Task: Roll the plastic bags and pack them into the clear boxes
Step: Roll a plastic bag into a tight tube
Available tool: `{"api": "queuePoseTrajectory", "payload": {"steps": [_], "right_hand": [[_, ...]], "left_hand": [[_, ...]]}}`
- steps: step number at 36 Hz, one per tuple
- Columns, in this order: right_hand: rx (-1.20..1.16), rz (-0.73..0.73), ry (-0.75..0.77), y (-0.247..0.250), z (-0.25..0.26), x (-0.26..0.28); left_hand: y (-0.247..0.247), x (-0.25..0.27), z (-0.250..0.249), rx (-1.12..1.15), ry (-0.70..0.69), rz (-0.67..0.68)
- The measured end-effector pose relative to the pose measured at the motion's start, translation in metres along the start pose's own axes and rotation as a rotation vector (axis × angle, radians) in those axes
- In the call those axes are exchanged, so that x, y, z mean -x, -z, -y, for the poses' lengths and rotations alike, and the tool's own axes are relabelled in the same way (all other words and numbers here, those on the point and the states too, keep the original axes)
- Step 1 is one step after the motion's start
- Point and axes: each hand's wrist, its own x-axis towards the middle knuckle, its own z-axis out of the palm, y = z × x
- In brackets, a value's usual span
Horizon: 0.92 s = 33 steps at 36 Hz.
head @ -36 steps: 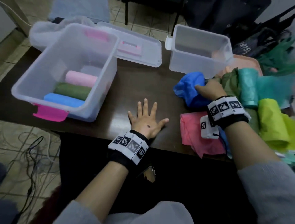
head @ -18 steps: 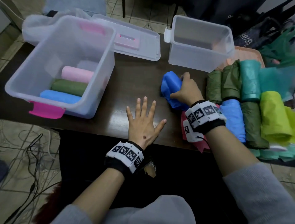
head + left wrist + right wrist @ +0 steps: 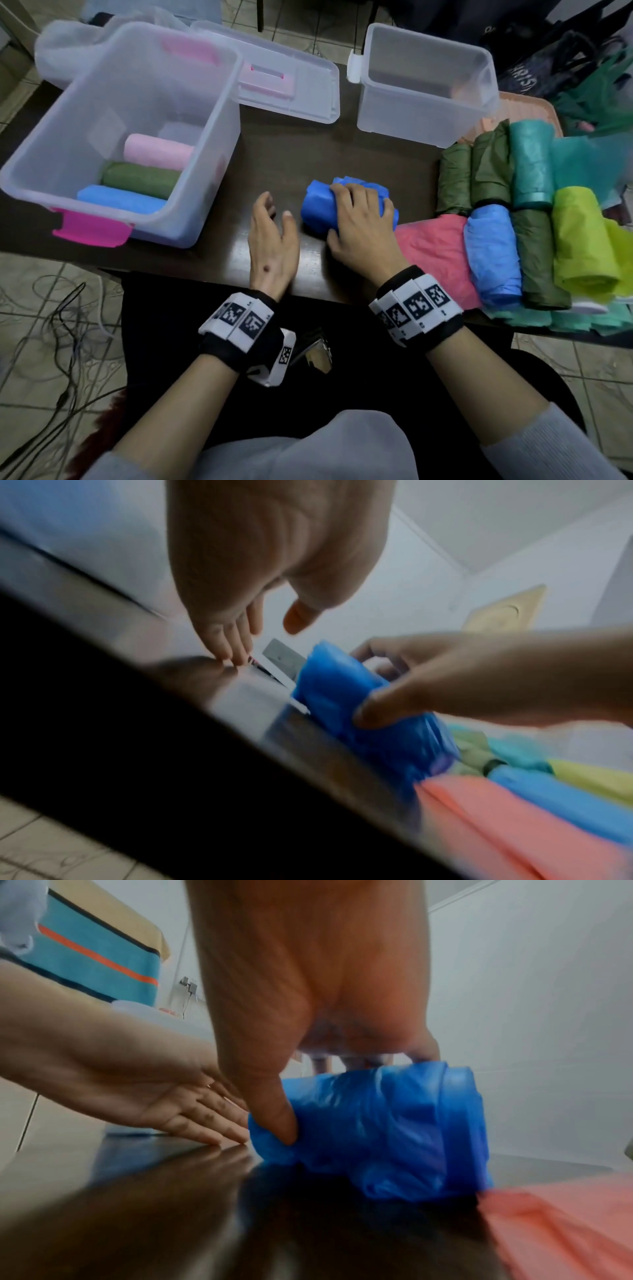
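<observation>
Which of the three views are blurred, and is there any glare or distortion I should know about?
Head view: mostly sharp, with wide-angle bending at the edges and a soft sheen on the dark table. Left wrist view: heavy motion blur over the blue bag and left hand. Right wrist view: dim, table foreground smeared, right hand looming large.

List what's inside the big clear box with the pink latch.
Inside the clear box: three rolled bags side by side, pink roll, dark green roll, light blue roll. The near wall hides the blue roll's lower edge and the floor beside it.
</observation>
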Motion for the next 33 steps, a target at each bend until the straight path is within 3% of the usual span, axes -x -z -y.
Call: {"api": "queuePoseTrajectory", "payload": {"steps": [8, 13, 17, 20, 23, 27, 33], "right_hand": [[0.037, 0.07, 0.067, 0.015, 0.001, 0.01], [0.119, 0.14, 0.104, 0.02, 0.002, 0.016], [0.151, 0.113, 0.102, 0.019, 0.006, 0.021], [0.157, 0.136, 0.098, 0.017, 0.009, 0.024], [0.108, 0.177, 0.095, 0.017, 0.006, 0.025], [0.119, 0.234, 0.127, 0.02, 0.002, 0.026], [0.161, 0.261, 0.161, 0.022, -0.004, 0.027]], "left_hand": [[0.025, -0.038, -0.014, -0.276, 0.007, 0.151], [0.019, -0.054, -0.028, -0.318, -0.053, 0.287], [0.001, -0.076, -0.051, -0.364, -0.119, 0.481], [-0.015, -0.085, -0.067, -0.595, -0.1, 0.674], [-0.031, -0.085, -0.073, -0.773, -0.134, 0.756], [-0.038, -0.084, -0.072, -0.743, -0.143, 0.821], [-0.026, -0.094, -0.086, -0.459, -0.15, 0.837]]}}
